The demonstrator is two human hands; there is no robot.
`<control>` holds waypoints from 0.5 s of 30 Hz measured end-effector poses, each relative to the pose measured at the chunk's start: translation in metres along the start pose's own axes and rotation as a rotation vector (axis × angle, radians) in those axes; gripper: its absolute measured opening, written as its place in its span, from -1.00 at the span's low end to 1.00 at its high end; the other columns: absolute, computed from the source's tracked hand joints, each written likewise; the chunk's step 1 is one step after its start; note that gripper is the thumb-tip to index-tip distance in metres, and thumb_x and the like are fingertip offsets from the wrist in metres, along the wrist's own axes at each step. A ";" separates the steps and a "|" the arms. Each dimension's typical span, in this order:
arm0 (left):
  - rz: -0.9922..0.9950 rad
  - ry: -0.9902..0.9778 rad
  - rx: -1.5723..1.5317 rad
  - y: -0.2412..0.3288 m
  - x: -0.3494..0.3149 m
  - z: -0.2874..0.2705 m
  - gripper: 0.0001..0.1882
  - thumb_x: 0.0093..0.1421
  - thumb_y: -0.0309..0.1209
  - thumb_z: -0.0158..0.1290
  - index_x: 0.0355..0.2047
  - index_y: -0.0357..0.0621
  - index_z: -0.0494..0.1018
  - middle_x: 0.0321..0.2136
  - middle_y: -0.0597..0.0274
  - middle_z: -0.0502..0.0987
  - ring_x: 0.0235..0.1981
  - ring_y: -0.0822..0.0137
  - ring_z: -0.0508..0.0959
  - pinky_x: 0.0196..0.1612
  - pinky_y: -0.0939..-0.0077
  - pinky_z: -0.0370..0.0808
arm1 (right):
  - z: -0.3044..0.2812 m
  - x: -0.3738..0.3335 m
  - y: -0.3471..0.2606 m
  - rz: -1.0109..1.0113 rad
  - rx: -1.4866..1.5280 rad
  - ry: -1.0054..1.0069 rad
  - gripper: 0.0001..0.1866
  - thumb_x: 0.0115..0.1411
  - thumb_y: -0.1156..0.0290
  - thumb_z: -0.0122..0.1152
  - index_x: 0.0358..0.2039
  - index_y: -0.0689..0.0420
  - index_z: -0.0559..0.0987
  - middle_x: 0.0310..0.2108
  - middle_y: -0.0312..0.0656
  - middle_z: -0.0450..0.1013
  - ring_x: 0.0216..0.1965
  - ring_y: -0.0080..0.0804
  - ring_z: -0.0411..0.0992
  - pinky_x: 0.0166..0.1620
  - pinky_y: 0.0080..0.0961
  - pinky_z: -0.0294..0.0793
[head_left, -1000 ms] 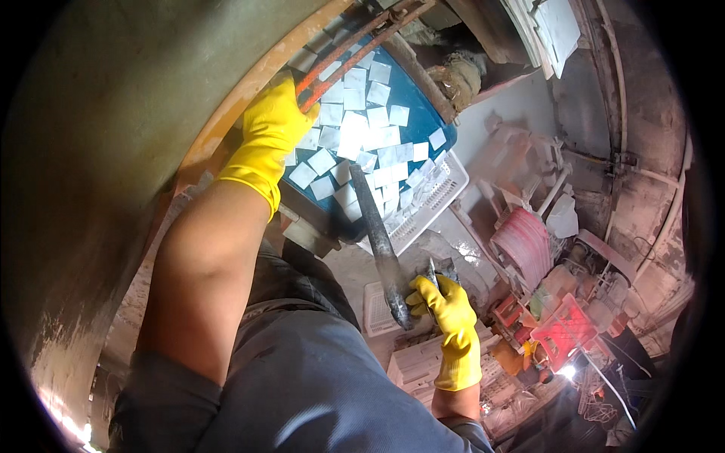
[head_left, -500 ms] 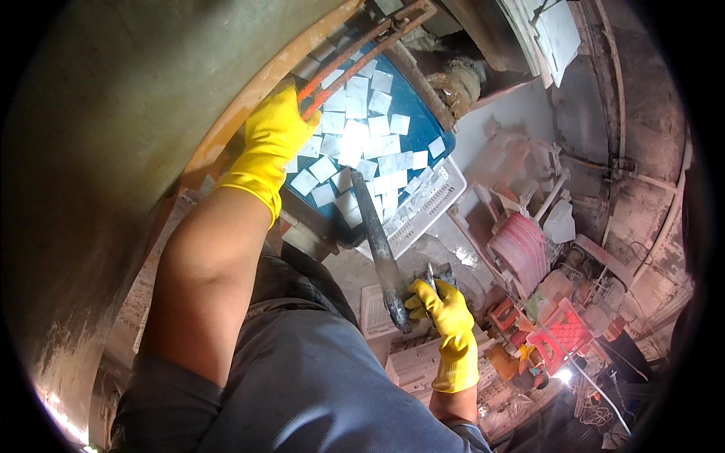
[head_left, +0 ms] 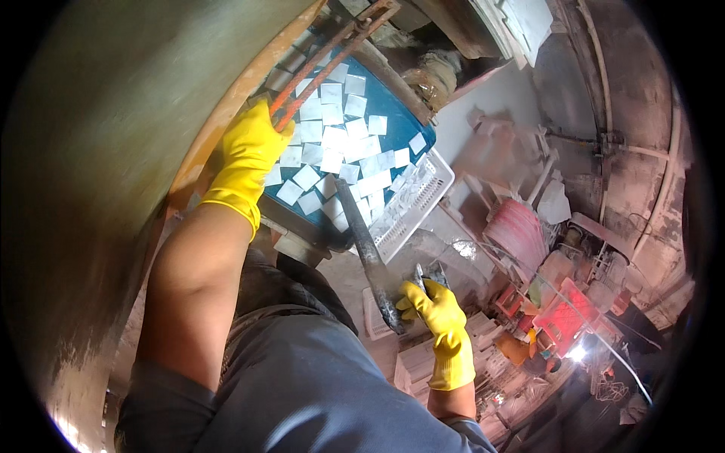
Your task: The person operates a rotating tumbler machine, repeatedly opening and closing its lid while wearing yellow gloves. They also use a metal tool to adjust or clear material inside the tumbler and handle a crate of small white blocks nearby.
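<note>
My left hand (head_left: 253,143), in a yellow rubber glove, is closed round the lower end of an orange metal bar frame (head_left: 321,72) with two long rods. Beside and below it, many white square tiles (head_left: 332,115) lie loosely over a blue tray (head_left: 408,117). A long dark bar (head_left: 366,245) slants from the tiles down towards my right hand (head_left: 440,309), also gloved in yellow. The fingers of that hand are closed around thin grey pieces (head_left: 433,272) that I cannot make out. Whether this hand touches the dark bar is unclear.
A large greenish curved surface (head_left: 136,113) with an orange rim fills the left. A white perforated plastic basket (head_left: 434,181) stands right of the tray. Farther right are a pinkish ribbed drum (head_left: 517,230), a red crate (head_left: 565,317) and wall pipes (head_left: 664,174).
The whole view has shifted slightly, so the tray, tiles and left hand appear farther left and lower. Both hands keep their grips.
</note>
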State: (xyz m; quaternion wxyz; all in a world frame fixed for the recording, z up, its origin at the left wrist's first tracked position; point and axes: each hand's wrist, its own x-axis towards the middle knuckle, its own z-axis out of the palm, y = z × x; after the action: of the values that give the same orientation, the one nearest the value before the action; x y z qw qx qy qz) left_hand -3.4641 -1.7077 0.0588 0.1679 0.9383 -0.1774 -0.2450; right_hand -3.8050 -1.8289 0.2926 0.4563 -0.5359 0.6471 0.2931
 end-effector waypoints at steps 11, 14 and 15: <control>0.051 0.095 0.011 -0.005 0.002 0.005 -0.39 0.15 -0.04 0.35 0.15 -0.02 0.53 -0.06 0.04 0.69 -0.06 -0.05 0.68 0.00 0.14 0.60 | 0.002 -0.006 0.008 0.023 0.034 -0.039 -0.47 0.31 0.03 0.37 -0.02 0.31 0.64 -0.28 -0.03 0.70 -0.32 -0.29 0.66 -0.16 -0.40 0.65; 0.098 0.074 -0.023 -0.001 -0.001 -0.005 -0.39 0.15 -0.03 0.35 0.13 -0.03 0.54 -0.05 0.04 0.69 -0.07 -0.05 0.69 -0.01 0.11 0.61 | 0.004 -0.009 0.010 0.023 0.061 -0.049 -0.47 0.31 0.04 0.38 -0.02 0.31 0.64 -0.28 -0.02 0.69 -0.32 -0.30 0.66 -0.18 -0.40 0.65; 0.092 0.047 -0.022 -0.001 0.000 -0.006 -0.37 0.15 -0.01 0.33 0.16 -0.04 0.52 -0.03 0.04 0.68 -0.03 -0.05 0.68 0.01 0.12 0.60 | 0.005 -0.010 0.011 0.018 0.065 -0.044 -0.47 0.31 0.04 0.38 -0.02 0.31 0.63 -0.27 -0.02 0.69 -0.33 -0.30 0.66 -0.18 -0.40 0.65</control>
State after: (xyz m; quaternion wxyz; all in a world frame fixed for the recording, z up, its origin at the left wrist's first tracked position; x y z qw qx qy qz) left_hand -3.4606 -1.7055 0.0637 0.1932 0.9327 -0.2137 -0.2169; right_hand -3.8140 -1.8175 0.2985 0.4849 -0.5082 0.6509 0.2880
